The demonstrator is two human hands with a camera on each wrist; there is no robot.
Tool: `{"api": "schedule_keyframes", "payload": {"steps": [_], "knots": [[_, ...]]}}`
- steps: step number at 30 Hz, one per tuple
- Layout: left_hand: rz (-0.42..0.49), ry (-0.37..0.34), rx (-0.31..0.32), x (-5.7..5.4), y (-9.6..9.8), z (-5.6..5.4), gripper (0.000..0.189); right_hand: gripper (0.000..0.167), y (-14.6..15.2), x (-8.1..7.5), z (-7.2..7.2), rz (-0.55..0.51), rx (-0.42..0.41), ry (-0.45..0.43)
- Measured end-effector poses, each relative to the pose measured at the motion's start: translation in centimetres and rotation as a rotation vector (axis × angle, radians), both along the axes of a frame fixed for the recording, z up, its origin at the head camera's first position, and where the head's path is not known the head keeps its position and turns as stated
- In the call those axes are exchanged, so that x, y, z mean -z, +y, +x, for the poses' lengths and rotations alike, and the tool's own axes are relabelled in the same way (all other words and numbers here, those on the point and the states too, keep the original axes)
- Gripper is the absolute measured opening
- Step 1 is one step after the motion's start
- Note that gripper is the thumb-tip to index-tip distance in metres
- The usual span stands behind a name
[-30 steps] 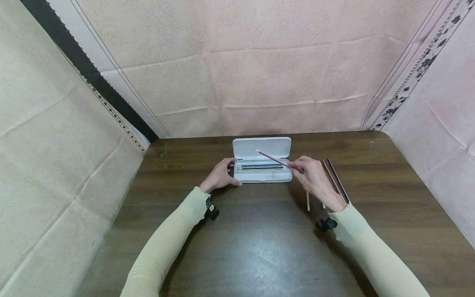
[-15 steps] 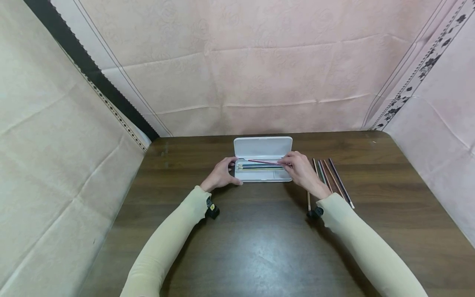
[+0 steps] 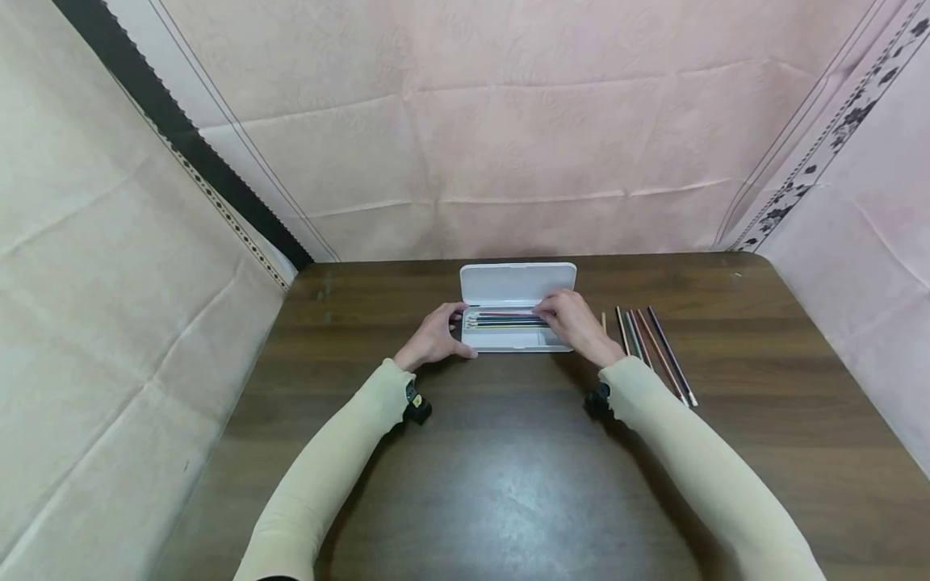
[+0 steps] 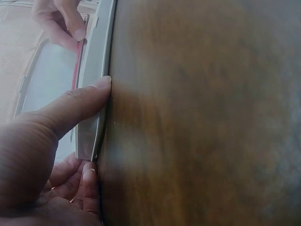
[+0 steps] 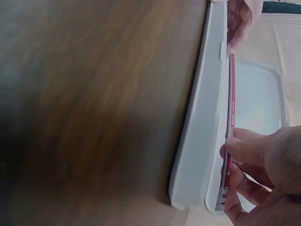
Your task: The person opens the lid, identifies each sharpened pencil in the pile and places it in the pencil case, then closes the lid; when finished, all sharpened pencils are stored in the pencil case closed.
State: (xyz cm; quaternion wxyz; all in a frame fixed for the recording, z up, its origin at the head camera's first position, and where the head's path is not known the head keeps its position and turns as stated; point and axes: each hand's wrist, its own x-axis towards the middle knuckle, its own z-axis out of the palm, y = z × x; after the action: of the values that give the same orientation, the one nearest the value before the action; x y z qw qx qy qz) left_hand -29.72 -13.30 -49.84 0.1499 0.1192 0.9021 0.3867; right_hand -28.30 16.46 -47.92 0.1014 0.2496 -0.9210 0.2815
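Observation:
A white pencil case [image 3: 501, 343] lies with its lid [image 3: 518, 282] tipped back, several pencils [image 3: 501, 321] side by side inside it. My left hand [image 3: 436, 333] grips the case's left end, thumb along the front wall and fingers curled round the corner, as the left wrist view shows. Over the case's right part, my right hand [image 3: 571, 317] pinches a red pencil [image 5: 232, 101] near its eraser end, between thumb and fingers. That pencil lies level along the case, its sharpened tip toward the left hand.
To the right of the case, several loose pencils [image 3: 657, 355] lie on the brown wooden table [image 3: 465, 476], partly behind the right wrist. Pale cloth [image 3: 523, 161] hangs behind the table's back edge and along both sides.
My right hand has moved left and down, bringing the red pencil from a slant above the case to level within it. More of the loose pencils show. My left hand stays on the case.

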Motion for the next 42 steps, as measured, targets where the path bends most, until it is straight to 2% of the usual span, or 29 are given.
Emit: {"api": "schedule_keyframes", "payload": {"steps": [12, 19, 34, 38, 42], "knots": [[-0.002, -0.005, -0.002, -0.25, 0.23, -0.19, 0.099, 0.016, -0.53, 0.13, -0.86, 0.025, -0.003, -0.015], [-0.003, -0.001, 0.0, -0.28, 0.31, -0.15, 0.1, 0.019, -0.54, 0.13, -0.84, 0.046, 0.018, -0.053], [-0.013, 0.015, 0.004, -0.18, 0.17, 0.02, 0.099, 0.023, -0.55, 0.33, -0.75, 0.054, 0.041, -0.065], [-0.014, 0.021, 0.005, -0.08, 0.15, 0.06, 0.099, 0.024, -0.39, 0.15, -0.5, 0.034, 0.047, -0.069], [-0.008, 0.019, -0.001, -0.11, 0.12, 0.11, 0.098, 0.025, -0.09, -0.29, -0.31, -0.029, 0.085, -0.035]]}}
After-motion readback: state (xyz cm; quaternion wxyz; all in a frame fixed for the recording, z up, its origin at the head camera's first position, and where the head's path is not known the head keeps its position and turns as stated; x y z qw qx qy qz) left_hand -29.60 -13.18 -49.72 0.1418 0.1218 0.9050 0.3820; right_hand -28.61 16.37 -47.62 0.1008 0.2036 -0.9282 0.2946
